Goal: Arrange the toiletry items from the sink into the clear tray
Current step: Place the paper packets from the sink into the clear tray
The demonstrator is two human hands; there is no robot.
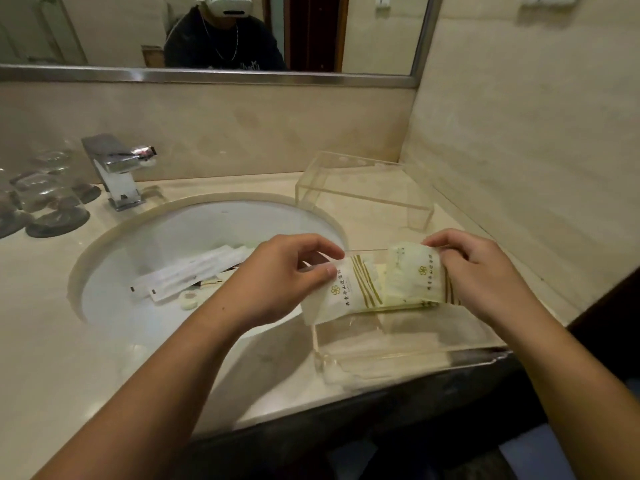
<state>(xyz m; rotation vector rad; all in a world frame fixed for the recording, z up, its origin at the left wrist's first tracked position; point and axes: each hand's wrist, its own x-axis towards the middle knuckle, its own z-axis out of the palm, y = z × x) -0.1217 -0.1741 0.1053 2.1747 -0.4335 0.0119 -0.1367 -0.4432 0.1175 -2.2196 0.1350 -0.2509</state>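
Observation:
Over the clear tray [408,355], which stands on the counter right of the sink [114,271], I hold two pale green toiletry packets with gold stripes. My left hand [277,275] pinches the left packet [343,292] by its upper edge. My right hand [481,271] grips the right packet [415,275], which partly overlaps the left one. Down in the sink basin lie several long white sachets [187,275], a small round white item [188,299] and a dark-edged packet, partly hidden by my left wrist.
A second clear acrylic piece [363,188], turned upside down, stands behind the tray near the wall. A chrome faucet [117,171] rises at the sink's back left. Upturned glasses [45,199] on dark coasters stand at far left. The counter edge runs just below the tray.

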